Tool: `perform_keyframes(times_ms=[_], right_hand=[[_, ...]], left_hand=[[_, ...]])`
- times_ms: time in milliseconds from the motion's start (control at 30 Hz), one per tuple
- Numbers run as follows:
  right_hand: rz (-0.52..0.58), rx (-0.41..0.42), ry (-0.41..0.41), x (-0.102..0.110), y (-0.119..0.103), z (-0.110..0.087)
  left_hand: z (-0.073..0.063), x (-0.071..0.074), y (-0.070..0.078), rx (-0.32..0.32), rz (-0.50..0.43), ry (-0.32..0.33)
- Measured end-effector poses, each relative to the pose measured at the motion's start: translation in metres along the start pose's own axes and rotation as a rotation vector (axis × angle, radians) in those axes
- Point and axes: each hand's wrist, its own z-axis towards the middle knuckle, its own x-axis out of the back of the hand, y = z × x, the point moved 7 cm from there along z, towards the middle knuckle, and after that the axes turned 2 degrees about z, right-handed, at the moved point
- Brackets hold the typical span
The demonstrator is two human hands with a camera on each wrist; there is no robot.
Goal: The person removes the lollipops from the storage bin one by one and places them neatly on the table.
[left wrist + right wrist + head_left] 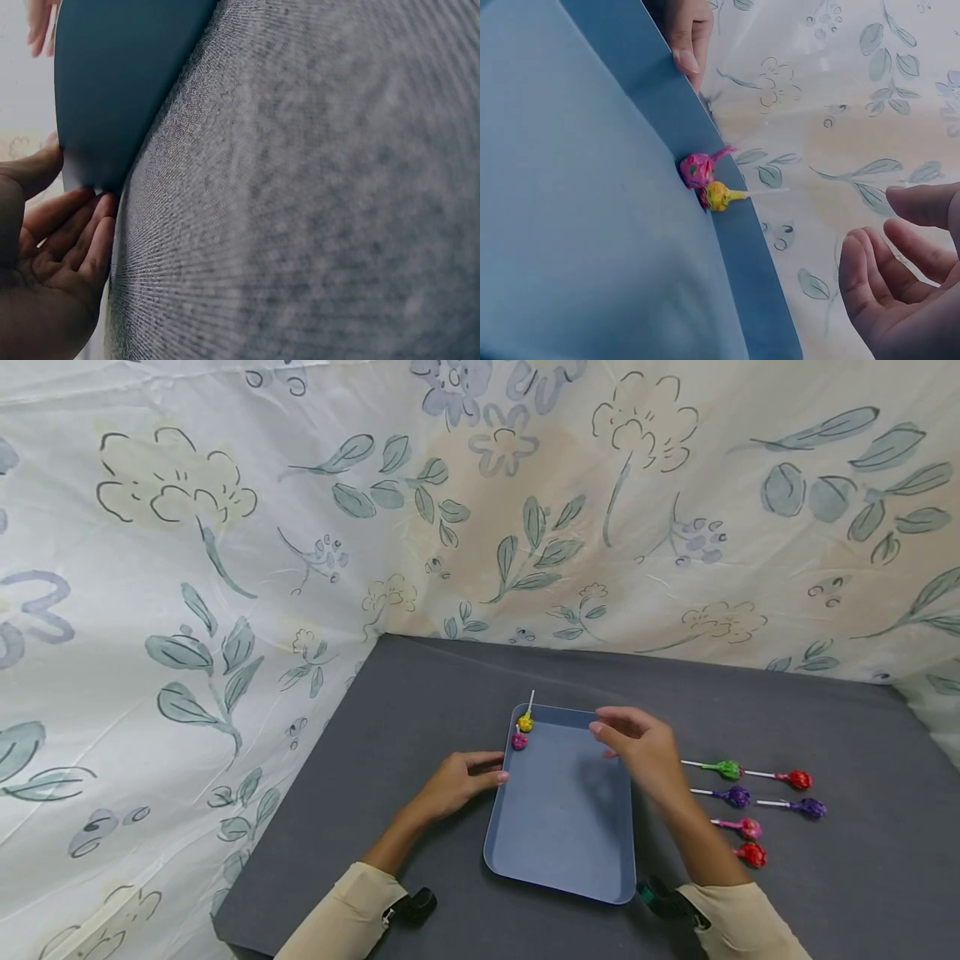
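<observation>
My left hand [453,783] holds the left rim of a shallow blue-grey tray [555,827]; its thumb lies at the rim, and its fingers [94,225] are against the outer side in the left wrist view. Above the tray's far right edge hovers my right hand [643,752], fingers loosely bent and holding nothing. A yellow lollipop [525,723] leans in the far left corner, its white stick poking over the rim. Against it sits a pink lollipop [697,170]. A bit of red shows beneath these two in the right wrist view, too hidden to identify.
Right of the tray lie several wrapped lollipops: a green one [727,769], a red one [799,778], purple ones [812,808], a pink one [748,827] and another red one [753,855]. Dark cloth [337,793] covers the table; a floral curtain [480,527] hangs behind.
</observation>
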Motion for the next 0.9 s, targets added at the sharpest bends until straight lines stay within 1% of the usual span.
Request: perform_keyframes(times_ms=[67,233,400,567,800,900], right_hand=[[0.020,-0.009,-0.005,-0.004,0.000,0.003],[0.029,-0.024,-0.011,-0.016,0.003,0.010],[0.027,-0.025,-0.030,-0.030,0.009,0.019],[-0.011,-0.028,-0.055,-0.045,0.013,0.025],[-0.070,-0.059,-0.077,-0.067,0.020,0.029],[-0.100,-0.053,-0.085,-0.074,0.023,0.031]], left_hand=[[0.000,0.000,0.000,0.005,-0.001,0.000],[-0.001,0.000,0.000,0.018,-0.006,-0.008],[-0.001,0.001,0.000,0.014,-0.003,-0.004],[0.000,0.001,0.000,0.014,-0.007,0.000],[-0.001,0.002,-0.001,0.011,-0.020,-0.006],[-0.001,0.002,-0.002,0.010,-0.026,-0.010]])
